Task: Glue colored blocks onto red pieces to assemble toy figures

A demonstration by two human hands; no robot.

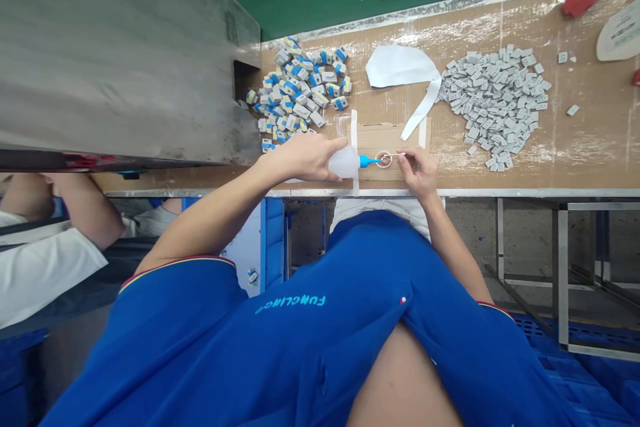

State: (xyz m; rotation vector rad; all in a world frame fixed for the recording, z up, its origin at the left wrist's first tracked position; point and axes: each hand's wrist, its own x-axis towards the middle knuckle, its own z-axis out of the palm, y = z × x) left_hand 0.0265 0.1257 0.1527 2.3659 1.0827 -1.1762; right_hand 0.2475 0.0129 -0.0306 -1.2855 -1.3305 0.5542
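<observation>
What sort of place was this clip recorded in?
Probably a factory small-parts assembly line: a long workbench with heaps of grey plastic parts and blue-and-white plastic parts, a squeeze bottle in hand, and blue plastic crates below.

Our left hand is out in front of us. It curls around from the top, and its fingers point to the right. Our right hand is near it, but the two hands do not touch. Its thumb and first finger pinch together at the tips. Our left arm reaches out on a long slant. Our right arm bends up to the hand.
</observation>
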